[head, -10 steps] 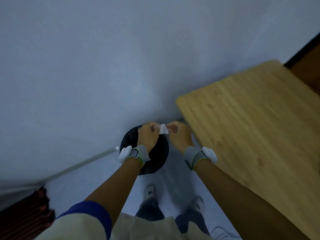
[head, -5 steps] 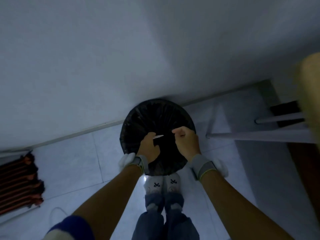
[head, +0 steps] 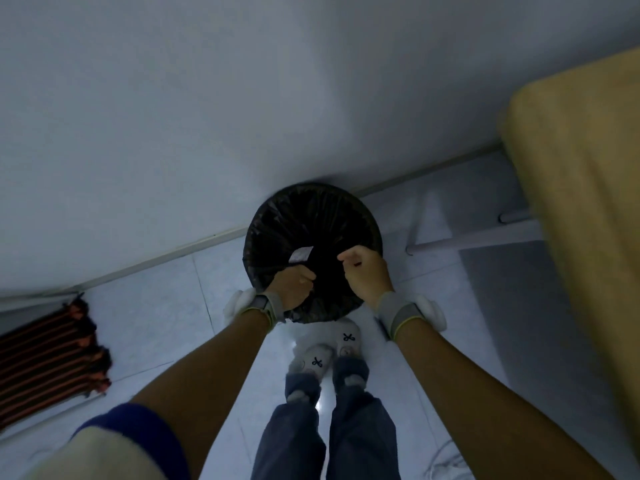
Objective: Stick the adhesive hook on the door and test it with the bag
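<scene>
I look down at a round bin with a black liner (head: 263,237) that stands against the white wall. A small white paper strip (head: 300,255) lies loose inside it, apart from both hands. My left hand (head: 292,284) hovers over the bin's near rim with its fingers curled into a fist; whatever is inside is hidden. Over the bin's right side, my right hand (head: 367,271) has thumb and fingertips pinched together with nothing visible between them. No hook, door or bag shows in view.
A wooden table top (head: 581,202) fills the right side, with its white metal legs (head: 478,239) on the tiled floor. A striped dark and orange mat (head: 45,368) lies at the left. My feet in white slippers (head: 325,351) stand just short of the bin.
The view dropped from the table edge down to the bin. The white strip, held between both hands before, now lies loose in the bin, and my hands have moved apart.
</scene>
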A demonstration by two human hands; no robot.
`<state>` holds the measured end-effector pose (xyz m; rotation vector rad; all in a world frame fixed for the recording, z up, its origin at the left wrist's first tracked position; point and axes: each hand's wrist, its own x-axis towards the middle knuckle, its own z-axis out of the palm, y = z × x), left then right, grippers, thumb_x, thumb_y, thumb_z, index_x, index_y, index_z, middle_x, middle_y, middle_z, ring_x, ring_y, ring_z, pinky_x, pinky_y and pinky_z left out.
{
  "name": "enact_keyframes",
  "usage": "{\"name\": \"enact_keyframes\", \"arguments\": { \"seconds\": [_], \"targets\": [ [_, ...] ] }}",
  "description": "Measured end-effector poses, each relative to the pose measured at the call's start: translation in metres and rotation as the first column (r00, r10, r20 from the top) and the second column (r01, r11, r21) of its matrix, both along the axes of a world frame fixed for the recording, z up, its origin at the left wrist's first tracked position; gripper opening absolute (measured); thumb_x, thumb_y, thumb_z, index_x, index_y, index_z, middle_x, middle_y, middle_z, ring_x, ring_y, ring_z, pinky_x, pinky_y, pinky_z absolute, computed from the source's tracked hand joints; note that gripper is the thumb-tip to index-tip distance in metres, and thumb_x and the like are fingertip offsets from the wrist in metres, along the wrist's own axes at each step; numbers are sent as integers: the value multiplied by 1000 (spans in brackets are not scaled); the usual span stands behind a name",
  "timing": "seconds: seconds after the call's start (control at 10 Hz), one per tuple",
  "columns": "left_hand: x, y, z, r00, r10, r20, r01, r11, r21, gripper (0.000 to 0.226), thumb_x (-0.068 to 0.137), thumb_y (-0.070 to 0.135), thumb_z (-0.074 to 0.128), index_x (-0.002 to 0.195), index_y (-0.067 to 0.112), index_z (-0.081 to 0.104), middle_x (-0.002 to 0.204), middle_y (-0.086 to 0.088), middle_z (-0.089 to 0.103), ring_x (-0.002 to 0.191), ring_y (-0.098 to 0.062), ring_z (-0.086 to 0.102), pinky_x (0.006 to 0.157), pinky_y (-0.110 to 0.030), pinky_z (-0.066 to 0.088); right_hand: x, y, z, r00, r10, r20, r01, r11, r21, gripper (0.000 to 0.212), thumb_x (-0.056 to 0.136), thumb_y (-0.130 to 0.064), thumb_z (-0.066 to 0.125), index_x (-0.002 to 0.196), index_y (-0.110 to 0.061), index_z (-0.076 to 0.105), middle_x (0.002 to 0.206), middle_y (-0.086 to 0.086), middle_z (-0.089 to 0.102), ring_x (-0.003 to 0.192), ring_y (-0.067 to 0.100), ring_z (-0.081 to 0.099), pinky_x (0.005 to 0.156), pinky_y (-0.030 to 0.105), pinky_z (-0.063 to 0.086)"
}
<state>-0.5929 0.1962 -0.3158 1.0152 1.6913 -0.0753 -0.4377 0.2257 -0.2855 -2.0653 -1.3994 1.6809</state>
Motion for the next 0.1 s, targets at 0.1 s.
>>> {"name": "enact_keyframes", "arguments": {
  "seconds": [0.1],
  "targets": [
    [14, 2, 74, 923, 287, 255, -301, 954, 16, 20, 94, 4, 44, 93, 3, 64, 78, -8, 66, 74, -22, 56, 58, -17, 49, -1, -12, 59, 999, -27, -43, 30, 998, 59, 20, 93, -18, 51, 100, -7, 66, 108, 11, 67, 103, 23, 59, 84, 27, 45]
  ]
}}
